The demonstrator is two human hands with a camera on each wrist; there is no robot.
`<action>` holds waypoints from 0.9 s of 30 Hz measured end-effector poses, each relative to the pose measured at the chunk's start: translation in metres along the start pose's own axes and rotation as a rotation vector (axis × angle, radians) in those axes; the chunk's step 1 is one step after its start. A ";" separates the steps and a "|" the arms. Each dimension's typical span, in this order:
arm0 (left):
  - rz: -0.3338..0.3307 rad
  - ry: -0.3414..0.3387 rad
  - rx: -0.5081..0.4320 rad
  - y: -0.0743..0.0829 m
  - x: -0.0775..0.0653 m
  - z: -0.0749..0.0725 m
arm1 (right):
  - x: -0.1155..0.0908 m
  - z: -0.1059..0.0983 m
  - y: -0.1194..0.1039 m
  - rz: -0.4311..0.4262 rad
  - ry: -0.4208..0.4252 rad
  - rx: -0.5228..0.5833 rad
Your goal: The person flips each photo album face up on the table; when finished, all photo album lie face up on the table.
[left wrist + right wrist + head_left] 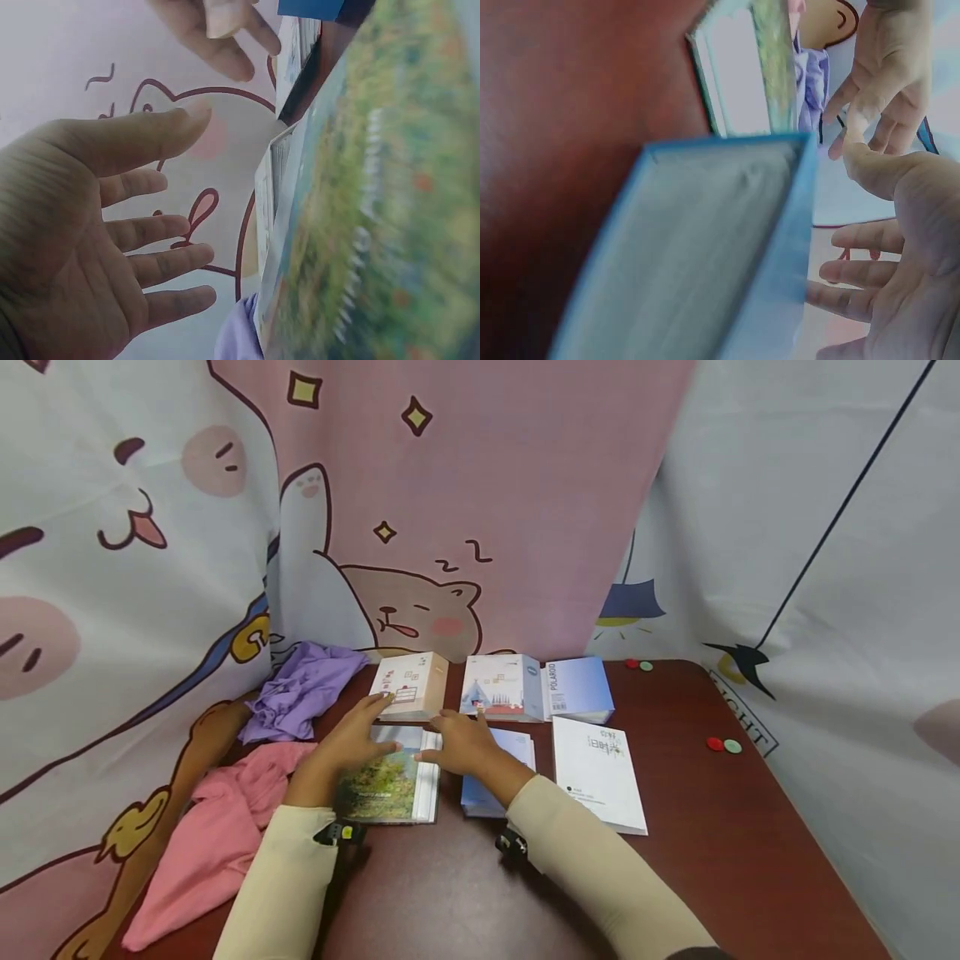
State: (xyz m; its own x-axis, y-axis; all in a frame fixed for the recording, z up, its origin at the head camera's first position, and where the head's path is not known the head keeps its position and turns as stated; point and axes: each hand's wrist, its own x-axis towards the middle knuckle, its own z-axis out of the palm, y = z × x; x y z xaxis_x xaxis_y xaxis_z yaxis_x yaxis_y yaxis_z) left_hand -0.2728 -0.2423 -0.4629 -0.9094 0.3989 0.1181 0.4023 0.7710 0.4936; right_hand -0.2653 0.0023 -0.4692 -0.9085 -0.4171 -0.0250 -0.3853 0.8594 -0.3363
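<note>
My left hand (367,722) hovers open over a green-covered book (382,787) lying on the table, fingers spread and holding nothing (161,217). Its fingertips reach the front of a beige book (412,683); I cannot tell whether they touch. My right hand (450,742) is open above a light blue book (483,793), its thumb toward the green book's page edge. In the right wrist view the blue book (705,255) fills the foreground, with the green book (746,75) and the left hand (885,67) beyond it.
On the dark red table (735,843) lie a white book (600,772), a tent-cover book (498,687) and a blue Polaroid book (579,687). Purple cloth (303,689) and pink cloth (217,835) lie at the left. Small red and green discs (723,745) sit at the right.
</note>
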 end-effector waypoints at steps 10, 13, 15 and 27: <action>-0.087 -0.075 -0.043 -0.012 0.051 0.010 | 0.027 -0.014 0.028 0.052 -0.054 0.173; -0.075 -0.070 -0.024 -0.015 0.061 0.016 | 0.033 -0.016 0.035 0.070 -0.062 0.168; -0.065 -0.070 -0.020 -0.016 0.066 0.020 | 0.035 -0.015 0.038 0.082 -0.069 0.151; -0.151 -0.097 0.054 -0.008 0.089 0.036 | 0.046 -0.002 0.060 0.112 -0.080 0.168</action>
State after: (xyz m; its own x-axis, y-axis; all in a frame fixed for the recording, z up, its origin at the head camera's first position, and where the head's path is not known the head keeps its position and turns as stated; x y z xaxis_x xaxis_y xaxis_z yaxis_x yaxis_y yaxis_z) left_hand -0.3529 -0.1952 -0.4877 -0.9466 0.3201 -0.0387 0.2690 0.8502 0.4526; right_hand -0.3304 0.0357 -0.4886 -0.9260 -0.3492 -0.1434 -0.2439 0.8433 -0.4789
